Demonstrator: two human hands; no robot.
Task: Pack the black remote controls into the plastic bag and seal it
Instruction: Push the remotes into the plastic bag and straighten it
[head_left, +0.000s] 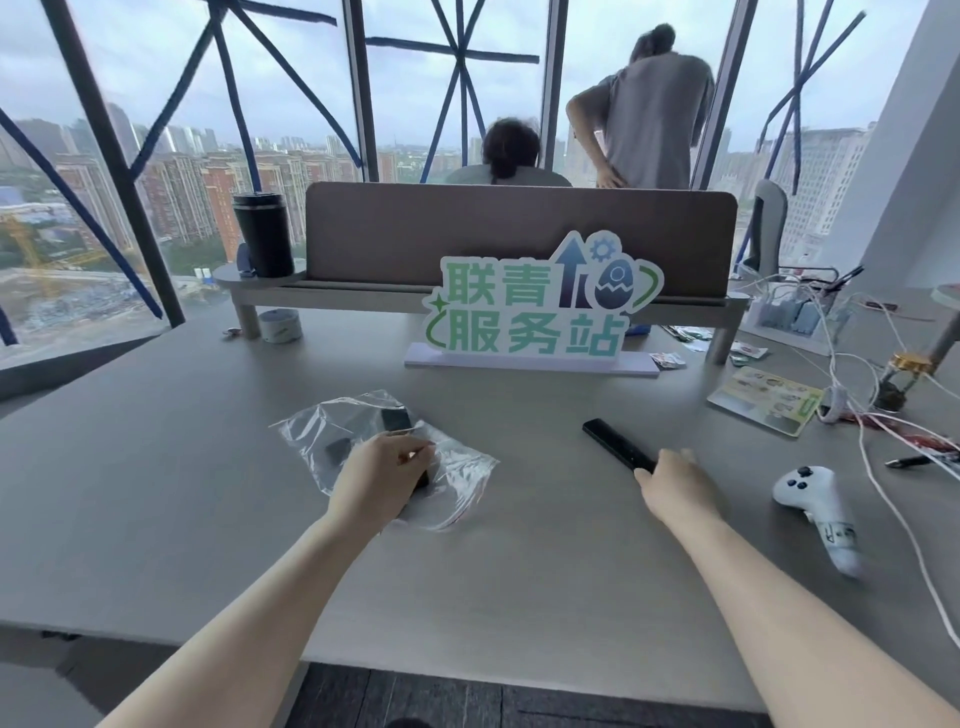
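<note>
A clear plastic bag lies flat on the grey table, left of centre, with dark remote shapes showing through it. My left hand rests on the bag, fingers curled and pinching the plastic with a dark object partly under the palm. A long slim black remote control lies slantwise on the table to the right. My right hand covers its near end, fingers closing around it; the remote still touches the table.
A white game controller lies at the right. Behind it are white cables, a printed card and a pen. A green sign stands mid-table before a desk divider, with a black tumbler and tape roll. Two persons are beyond.
</note>
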